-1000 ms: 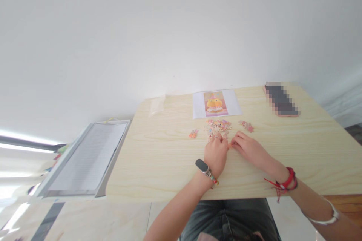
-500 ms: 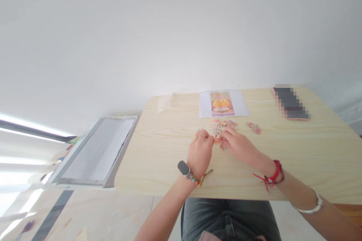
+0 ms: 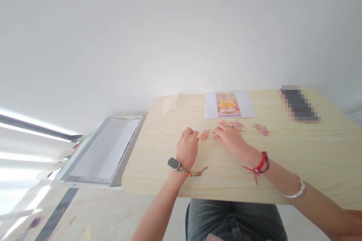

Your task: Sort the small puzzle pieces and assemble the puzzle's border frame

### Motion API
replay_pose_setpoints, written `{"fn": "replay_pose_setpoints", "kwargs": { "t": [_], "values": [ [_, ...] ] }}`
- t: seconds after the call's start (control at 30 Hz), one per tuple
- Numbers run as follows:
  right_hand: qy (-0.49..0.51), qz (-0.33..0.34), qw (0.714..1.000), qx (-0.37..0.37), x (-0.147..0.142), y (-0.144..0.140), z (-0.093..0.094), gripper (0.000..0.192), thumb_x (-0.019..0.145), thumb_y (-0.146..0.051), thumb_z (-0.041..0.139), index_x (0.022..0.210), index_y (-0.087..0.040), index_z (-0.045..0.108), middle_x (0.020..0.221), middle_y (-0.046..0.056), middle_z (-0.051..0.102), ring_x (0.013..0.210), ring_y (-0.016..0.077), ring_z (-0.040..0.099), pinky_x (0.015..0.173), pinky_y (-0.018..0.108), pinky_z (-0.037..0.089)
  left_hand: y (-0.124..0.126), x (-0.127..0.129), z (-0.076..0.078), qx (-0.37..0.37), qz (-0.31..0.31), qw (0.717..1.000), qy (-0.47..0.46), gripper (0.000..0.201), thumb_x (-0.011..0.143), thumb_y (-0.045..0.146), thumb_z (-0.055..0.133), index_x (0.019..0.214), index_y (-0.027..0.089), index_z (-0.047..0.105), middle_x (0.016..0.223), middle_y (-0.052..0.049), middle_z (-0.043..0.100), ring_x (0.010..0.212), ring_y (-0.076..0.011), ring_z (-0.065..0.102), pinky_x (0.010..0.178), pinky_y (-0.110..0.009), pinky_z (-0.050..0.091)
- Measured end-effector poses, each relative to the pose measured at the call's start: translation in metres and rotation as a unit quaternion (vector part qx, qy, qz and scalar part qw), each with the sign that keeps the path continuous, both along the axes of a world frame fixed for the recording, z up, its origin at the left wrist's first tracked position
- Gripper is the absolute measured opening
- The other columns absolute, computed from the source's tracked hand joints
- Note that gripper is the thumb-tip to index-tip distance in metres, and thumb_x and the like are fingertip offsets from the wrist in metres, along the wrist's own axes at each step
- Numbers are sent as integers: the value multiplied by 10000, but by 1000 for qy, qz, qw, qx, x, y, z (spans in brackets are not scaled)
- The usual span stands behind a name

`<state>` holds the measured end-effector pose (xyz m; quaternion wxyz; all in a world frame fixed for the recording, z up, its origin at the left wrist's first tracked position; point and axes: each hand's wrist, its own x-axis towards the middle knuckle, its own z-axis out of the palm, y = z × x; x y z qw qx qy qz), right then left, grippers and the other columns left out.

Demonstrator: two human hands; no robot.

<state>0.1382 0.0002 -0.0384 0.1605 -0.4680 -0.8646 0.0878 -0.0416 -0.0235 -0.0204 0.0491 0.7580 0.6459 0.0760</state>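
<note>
Small jigsaw puzzle pieces (image 3: 235, 125) in pink, orange and white lie heaped below a printed picture. A smaller cluster of orange and pink puzzle pieces (image 3: 204, 135) lies between my hands. My left hand (image 3: 187, 146) is at the left side of that cluster, its fingers curled together; anything they hold is too small to make out. My right hand (image 3: 232, 140) reaches over the near left part of the heap and covers some of it. Its fingers are extended and a little apart, with nothing visible in them. A third group of pieces (image 3: 261, 129) lies to the right.
A paper sheet (image 3: 249, 106) with a yellow cartoon figure lies at the table's back edge by the wall. A clear plastic bag (image 3: 170, 103) is left of it, and a blurred phone (image 3: 301, 105) far right. A grey-white stand with papers (image 3: 106, 148) adjoins the wooden table (image 3: 158, 161).
My hands have moved apart and leftward, the left one farther. The orange pieces between them now lie left of the heap. The view has shifted slightly left.
</note>
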Motion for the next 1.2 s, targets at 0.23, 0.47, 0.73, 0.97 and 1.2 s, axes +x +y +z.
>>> {"fn": "replay_pose_setpoints", "kwargs": {
  "t": [0.23,0.47,0.73,0.97,1.2],
  "values": [
    [48,-59,996,-36,73,-42,-4,197,859,-195,428,926,-209,612,912,54,589,846,187,585,757,338,476,-15,33,2,-32,-86,995,-43,137,837,173,530,963,201,576,994,-37,529,931,-166,532,750,-262,472],
    [52,-46,996,-49,60,-51,-6,219,854,-160,427,990,-196,595,911,57,575,805,171,583,716,304,483,-27,67,-3,-78,-100,992,-22,102,828,241,558,914,189,573,977,-39,527,901,-175,540,676,-253,488],
    [0,-6,998,-59,44,-37,-6,149,846,-152,440,825,-183,584,825,45,535,707,158,563,618,277,454,-29,78,-5,-69,-58,996,-13,108,864,244,489,916,181,559,963,-51,542,895,-177,540,681,-259,491],
    [10,22,998,-65,46,-37,-5,159,841,-131,455,923,-178,582,895,55,545,787,166,574,687,290,467,-29,65,-5,-46,-91,994,-43,112,857,233,499,923,184,576,941,-48,540,857,-170,551,687,-263,493],
    [7,54,998,-25,13,-19,5,127,845,-169,478,868,-170,603,858,51,551,791,167,568,671,278,449,-23,24,1,8,-72,995,-73,134,841,221,536,959,211,599,908,-36,539,864,-163,551,712,-258,481]
  ]
}}
